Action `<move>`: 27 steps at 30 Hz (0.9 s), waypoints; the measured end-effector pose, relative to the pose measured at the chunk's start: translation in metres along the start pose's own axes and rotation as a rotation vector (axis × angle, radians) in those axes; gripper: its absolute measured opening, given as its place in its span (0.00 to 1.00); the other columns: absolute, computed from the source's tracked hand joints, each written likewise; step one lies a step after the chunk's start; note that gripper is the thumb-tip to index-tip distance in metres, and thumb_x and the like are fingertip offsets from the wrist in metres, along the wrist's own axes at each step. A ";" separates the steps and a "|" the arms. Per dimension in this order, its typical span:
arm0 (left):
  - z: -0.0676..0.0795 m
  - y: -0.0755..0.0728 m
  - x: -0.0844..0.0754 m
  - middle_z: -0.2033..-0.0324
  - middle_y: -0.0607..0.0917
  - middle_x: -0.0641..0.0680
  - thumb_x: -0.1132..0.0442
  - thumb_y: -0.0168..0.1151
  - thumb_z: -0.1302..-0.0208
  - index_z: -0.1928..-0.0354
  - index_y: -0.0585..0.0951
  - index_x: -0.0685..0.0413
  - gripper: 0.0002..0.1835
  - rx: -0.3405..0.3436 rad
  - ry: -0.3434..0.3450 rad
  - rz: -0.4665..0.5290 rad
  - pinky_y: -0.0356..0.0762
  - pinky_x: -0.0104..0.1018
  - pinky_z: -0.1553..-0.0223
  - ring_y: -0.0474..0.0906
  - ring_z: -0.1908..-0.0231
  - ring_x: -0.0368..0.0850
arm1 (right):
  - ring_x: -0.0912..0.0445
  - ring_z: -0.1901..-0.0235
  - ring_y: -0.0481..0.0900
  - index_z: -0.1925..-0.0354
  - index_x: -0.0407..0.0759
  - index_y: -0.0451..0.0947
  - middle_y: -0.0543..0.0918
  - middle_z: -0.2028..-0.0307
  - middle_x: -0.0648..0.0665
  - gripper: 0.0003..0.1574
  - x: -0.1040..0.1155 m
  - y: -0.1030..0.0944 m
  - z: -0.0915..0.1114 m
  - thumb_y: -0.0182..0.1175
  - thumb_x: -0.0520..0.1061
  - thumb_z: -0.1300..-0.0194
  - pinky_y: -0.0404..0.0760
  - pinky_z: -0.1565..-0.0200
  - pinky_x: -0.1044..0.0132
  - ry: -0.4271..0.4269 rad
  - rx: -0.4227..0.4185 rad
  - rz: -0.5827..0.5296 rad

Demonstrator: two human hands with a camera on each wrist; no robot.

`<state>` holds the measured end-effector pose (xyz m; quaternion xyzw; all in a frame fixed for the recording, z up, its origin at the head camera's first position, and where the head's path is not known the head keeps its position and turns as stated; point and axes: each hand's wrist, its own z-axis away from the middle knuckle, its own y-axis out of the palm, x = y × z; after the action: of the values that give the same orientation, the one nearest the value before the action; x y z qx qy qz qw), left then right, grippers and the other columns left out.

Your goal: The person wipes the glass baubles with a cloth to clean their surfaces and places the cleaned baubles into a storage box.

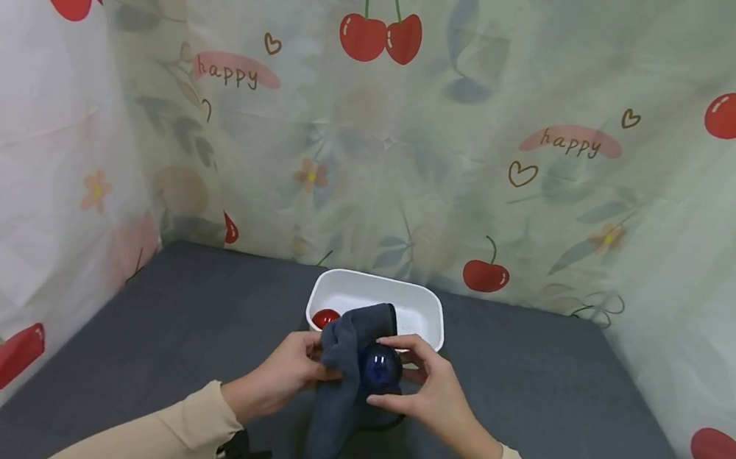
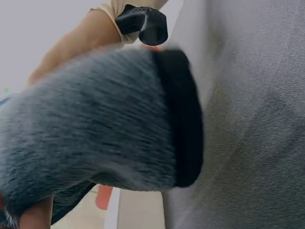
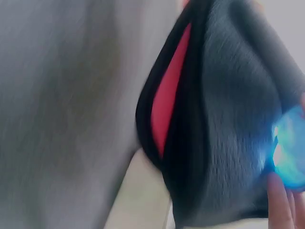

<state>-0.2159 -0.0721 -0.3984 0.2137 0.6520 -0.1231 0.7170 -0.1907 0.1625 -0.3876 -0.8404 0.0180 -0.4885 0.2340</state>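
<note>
A shiny dark blue ball [image 1: 381, 369] sits between the thumb and fingers of my right hand [image 1: 436, 384], pressed against a grey cloth [image 1: 342, 375]. My left hand [image 1: 284, 373] grips that fuzzy cloth on its left side, thumb in front, and its lower end hangs down over the table. In the left wrist view the cloth [image 2: 95, 124] shows a black bound edge and covers most of the left hand. The right wrist view catches the ball [image 3: 291, 148] glowing bright blue beside the cloth [image 3: 238, 109], whose black-edged fold shows red inside.
Just behind the hands stands a white rectangular tray [image 1: 379, 282] with a red ball [image 1: 325, 318] in its left corner. The dark grey tabletop [image 1: 214, 303] reaches back to a curtain [image 1: 389, 150] printed with cherries, which also hangs at both sides.
</note>
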 end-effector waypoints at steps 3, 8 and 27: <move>0.000 0.003 -0.002 0.63 0.85 0.50 0.75 0.65 0.45 0.47 0.76 0.71 0.22 0.012 0.003 -0.013 0.81 0.34 0.59 0.82 0.62 0.40 | 0.56 0.58 0.82 0.42 0.40 0.72 0.72 0.44 0.37 0.42 0.003 0.001 -0.002 0.76 0.34 0.56 0.84 0.57 0.65 0.147 -0.019 -0.208; -0.001 0.007 -0.002 0.54 0.83 0.56 0.76 0.66 0.48 0.41 0.74 0.69 0.29 0.046 0.046 -0.059 0.80 0.34 0.55 0.80 0.58 0.41 | 0.55 0.63 0.84 0.43 0.41 0.74 0.74 0.53 0.36 0.37 0.009 0.006 -0.003 0.75 0.40 0.51 0.81 0.62 0.69 0.337 -0.061 -0.192; 0.002 0.005 0.002 0.54 0.85 0.60 0.74 0.67 0.46 0.44 0.77 0.69 0.25 -0.015 0.021 -0.041 0.82 0.37 0.57 0.83 0.59 0.42 | 0.58 0.53 0.80 0.44 0.55 0.76 0.82 0.50 0.52 0.45 0.010 -0.001 -0.001 0.81 0.49 0.63 0.83 0.56 0.65 -0.003 0.019 0.242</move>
<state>-0.2111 -0.0685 -0.3994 0.1961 0.6646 -0.1304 0.7091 -0.1868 0.1606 -0.3789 -0.8305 0.1142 -0.4557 0.2993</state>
